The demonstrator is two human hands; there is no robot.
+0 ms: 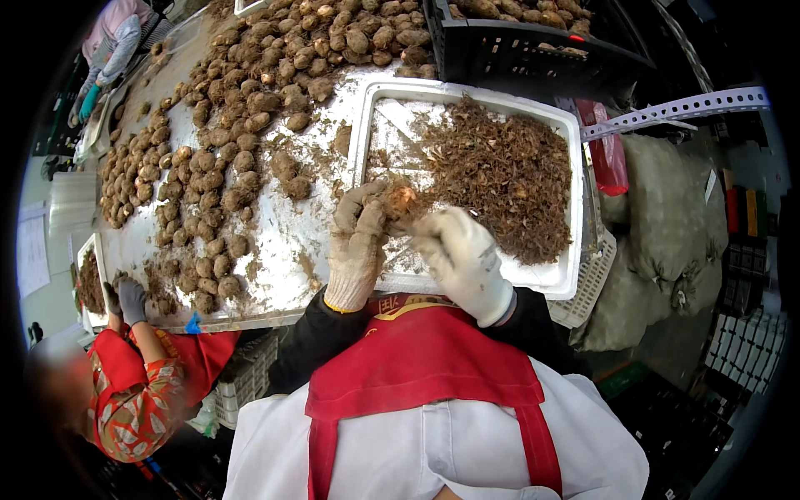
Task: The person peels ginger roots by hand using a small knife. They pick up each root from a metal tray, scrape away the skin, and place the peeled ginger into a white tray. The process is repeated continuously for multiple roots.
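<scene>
Nearest you, beyond your red apron, your left hand is closed around a shaggy taro corm, gripping it over the near-left part of the white foam tray. Your right hand is just beside it, fingers curled in; whether they pinch a tool or only loose fibre, you cannot tell from this view. The corm bares an orange-pink patch, yet brown fibre clings around it, so this one looks only partly cleaned.

Under and past your hands, a thick heap of brown fibrous peelings fills the right of the tray, which suggests a good many corms are done. Left of the tray, loose corms spread over the metal table, many of them brown and hairy; which are finished and which are waiting is unclear. Farther off, the black crate holds more corms, so plenty seems left. At the table's left side, a co-worker's grey-gloved hands are near another tray of peelings.
</scene>
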